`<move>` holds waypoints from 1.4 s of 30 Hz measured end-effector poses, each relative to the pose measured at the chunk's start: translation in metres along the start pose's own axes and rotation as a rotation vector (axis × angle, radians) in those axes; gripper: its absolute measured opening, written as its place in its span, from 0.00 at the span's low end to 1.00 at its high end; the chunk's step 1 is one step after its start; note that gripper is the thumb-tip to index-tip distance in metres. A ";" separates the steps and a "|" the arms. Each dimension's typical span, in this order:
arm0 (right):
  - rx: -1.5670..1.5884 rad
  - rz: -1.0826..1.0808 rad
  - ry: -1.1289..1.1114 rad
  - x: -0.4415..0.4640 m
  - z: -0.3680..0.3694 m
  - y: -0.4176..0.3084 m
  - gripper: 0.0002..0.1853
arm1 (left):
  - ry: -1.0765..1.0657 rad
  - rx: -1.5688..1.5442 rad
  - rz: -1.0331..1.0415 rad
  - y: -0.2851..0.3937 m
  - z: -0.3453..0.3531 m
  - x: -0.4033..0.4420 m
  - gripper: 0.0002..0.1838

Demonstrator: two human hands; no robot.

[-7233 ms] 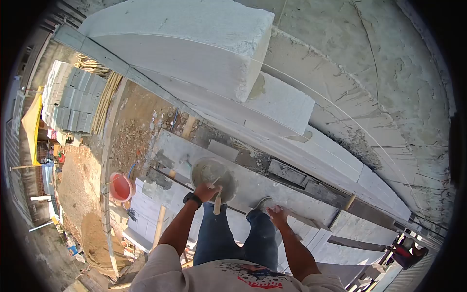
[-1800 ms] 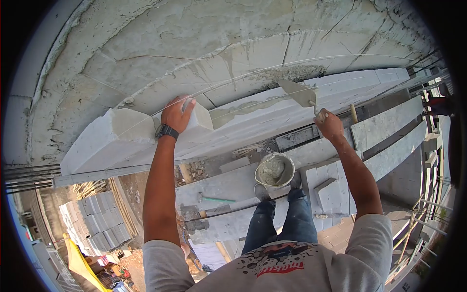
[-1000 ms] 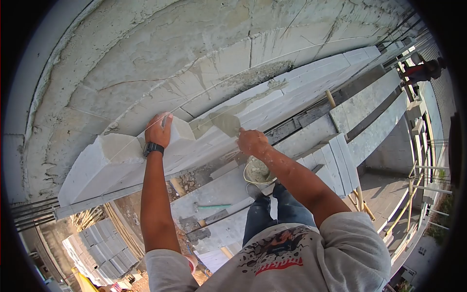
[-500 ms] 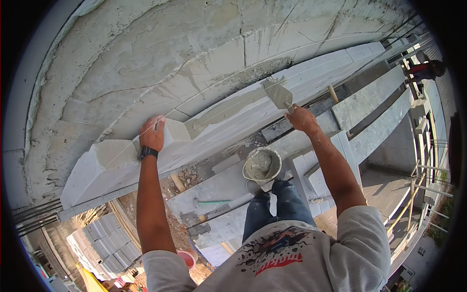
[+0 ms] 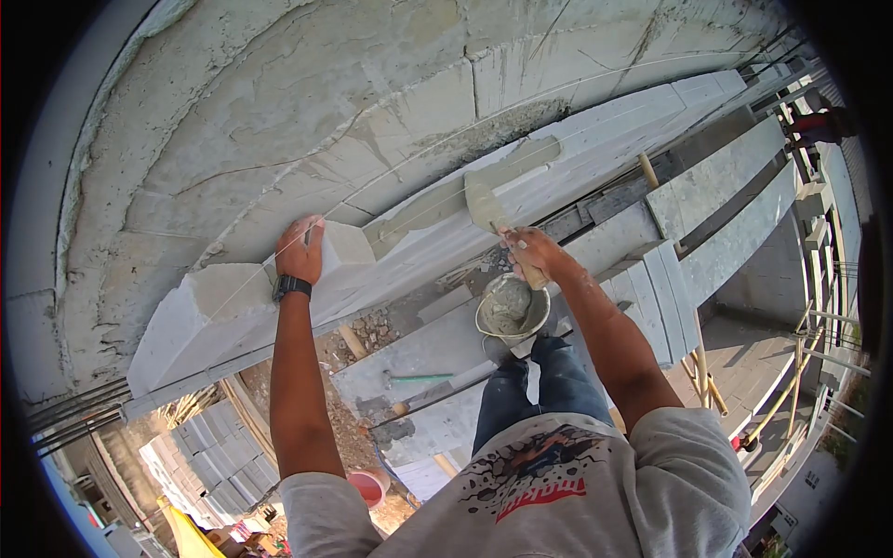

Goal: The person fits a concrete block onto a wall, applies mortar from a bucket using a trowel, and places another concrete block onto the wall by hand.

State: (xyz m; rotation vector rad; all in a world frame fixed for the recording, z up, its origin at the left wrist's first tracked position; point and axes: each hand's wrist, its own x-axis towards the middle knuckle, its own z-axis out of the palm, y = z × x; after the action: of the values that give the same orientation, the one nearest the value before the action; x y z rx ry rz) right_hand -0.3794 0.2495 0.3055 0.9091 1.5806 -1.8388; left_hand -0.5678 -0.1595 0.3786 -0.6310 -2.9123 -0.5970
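Observation:
My right hand (image 5: 532,253) is closed round the wooden handle of a trowel (image 5: 484,203). The trowel's mortar-smeared blade lies against the top of the white block wall (image 5: 605,139), at the strip of wet mortar (image 5: 419,219). To the left, my left hand (image 5: 299,251), with a dark watch at the wrist, grips the top of a white block (image 5: 344,249), fingers curled over it. Another white block (image 5: 223,293) with a rough end sits just left of that hand. A taut string line (image 5: 409,153) runs along the wall.
A bucket of mortar (image 5: 513,307) stands by my legs on the scaffold boards. Stacked pale blocks (image 5: 651,298) and planks (image 5: 730,177) lie on the right. Far below are a block pallet (image 5: 209,456) and a red bucket (image 5: 369,485). Another person (image 5: 823,126) is at the far right.
My right hand has drawn the trowel left and slightly down along the wall top, and a mortar patch now shows where the blade was. My left hand stays on the block.

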 end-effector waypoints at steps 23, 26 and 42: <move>-0.645 -0.650 0.099 0.009 -0.057 0.114 0.21 | 0.016 -0.054 -0.001 -0.007 0.003 -0.002 0.22; -0.247 -0.409 0.275 -0.004 -0.060 0.073 0.21 | 0.038 -0.030 0.001 -0.006 0.002 -0.003 0.23; -1.069 -0.676 -0.005 0.032 0.071 0.034 0.24 | 0.033 -0.015 -0.001 -0.008 0.005 -0.003 0.23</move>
State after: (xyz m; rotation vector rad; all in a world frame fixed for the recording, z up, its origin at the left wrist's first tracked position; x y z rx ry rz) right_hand -0.3828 0.1747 0.2654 -0.1448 2.6111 -0.9765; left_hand -0.5681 -0.1651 0.3706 -0.6158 -2.8802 -0.6234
